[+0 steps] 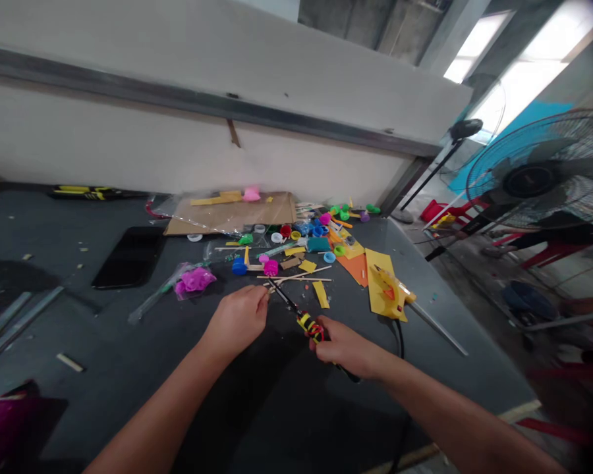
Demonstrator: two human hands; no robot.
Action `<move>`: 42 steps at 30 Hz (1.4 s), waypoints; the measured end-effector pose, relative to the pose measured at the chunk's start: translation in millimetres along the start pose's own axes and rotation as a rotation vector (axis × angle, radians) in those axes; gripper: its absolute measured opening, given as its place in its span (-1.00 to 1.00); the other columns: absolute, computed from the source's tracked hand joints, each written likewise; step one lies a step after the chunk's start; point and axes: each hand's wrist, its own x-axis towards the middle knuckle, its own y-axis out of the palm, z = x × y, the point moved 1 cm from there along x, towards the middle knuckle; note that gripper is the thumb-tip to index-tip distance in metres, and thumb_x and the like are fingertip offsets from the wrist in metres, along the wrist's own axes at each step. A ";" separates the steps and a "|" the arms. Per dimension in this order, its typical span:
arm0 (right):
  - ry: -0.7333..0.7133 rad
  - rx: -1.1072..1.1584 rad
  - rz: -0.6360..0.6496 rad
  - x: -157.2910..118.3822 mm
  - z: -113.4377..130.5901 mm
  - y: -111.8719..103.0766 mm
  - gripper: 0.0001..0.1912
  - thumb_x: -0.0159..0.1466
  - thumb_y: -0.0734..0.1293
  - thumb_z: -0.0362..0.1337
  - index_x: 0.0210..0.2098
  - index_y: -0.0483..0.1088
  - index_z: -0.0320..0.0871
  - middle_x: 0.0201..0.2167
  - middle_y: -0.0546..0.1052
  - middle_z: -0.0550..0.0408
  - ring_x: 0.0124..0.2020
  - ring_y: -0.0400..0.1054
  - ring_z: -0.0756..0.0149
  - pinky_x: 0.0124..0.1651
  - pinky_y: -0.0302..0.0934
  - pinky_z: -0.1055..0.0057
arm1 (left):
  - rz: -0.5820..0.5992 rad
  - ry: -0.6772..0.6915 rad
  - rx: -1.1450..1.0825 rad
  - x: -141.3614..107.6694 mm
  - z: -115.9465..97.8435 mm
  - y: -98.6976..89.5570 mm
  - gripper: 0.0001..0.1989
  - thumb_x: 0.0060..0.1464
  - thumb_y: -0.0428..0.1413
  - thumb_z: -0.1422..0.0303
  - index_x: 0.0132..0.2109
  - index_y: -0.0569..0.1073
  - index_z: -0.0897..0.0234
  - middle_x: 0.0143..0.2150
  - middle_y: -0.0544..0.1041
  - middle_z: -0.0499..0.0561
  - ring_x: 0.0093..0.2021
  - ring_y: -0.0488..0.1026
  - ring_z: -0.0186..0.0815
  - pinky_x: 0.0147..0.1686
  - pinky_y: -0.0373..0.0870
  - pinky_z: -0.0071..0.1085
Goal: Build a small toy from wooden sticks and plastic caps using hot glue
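Observation:
My right hand [343, 347] grips a pair of scissors [310, 327] with yellow, black and red handles, the blades pointing up and left. My left hand [236, 320] has its fingertips pinched together close to the blade tips. Whatever it pinches is too small to make out. Thin wooden sticks [296, 278] and a yellow paper strip [321, 294] lie just beyond the blades. To the right of my right hand, a yellow hot glue gun [388, 293] rests on a yellow sheet [375, 276], its black cable [400, 339] trailing toward me.
The dark workbench [277, 421] holds scattered colored caps, pink plastic-wrapped flowers [195, 280], a cardboard sheet [232, 214] and a black slab [128, 257]. Metal rods [17, 326] lie at the left. The bench edge drops away at the right, where a standing fan [531, 178] and red chairs stand.

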 end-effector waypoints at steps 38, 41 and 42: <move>0.094 0.293 0.093 -3.0 -2.7 7.2 -0.64 -0.11 0.19 -0.33 -0.26 0.21 -0.17 -0.52 0.23 0.24 -0.58 0.12 0.49 -0.53 0.04 0.53 | -0.067 0.084 0.117 -3.3 -4.2 0.3 -0.74 0.18 -0.12 0.41 -0.41 0.39 0.27 -0.44 0.41 0.00 -0.40 0.38 -0.32 -0.37 0.24 -0.41; 0.128 0.364 0.090 -4.8 1.8 8.4 -0.60 -0.16 0.19 -0.33 -0.27 0.21 -0.18 -0.52 0.24 0.23 -0.58 0.11 0.50 -0.53 0.05 0.53 | -0.108 0.118 0.109 -3.7 -3.5 0.4 -0.73 0.18 -0.12 0.42 -0.39 0.42 0.29 -0.44 0.41 0.01 -0.38 0.38 -0.32 -0.34 0.27 -0.40; 0.139 0.388 0.089 -5.2 2.5 8.8 -0.59 -0.17 0.20 -0.33 -0.27 0.21 -0.18 -0.52 0.24 0.22 -0.58 0.11 0.50 -0.53 0.06 0.53 | -0.120 0.130 0.102 -3.9 -3.3 0.6 -0.73 0.19 -0.12 0.42 -0.38 0.43 0.29 -0.44 0.42 0.01 -0.38 0.38 -0.31 -0.33 0.28 -0.40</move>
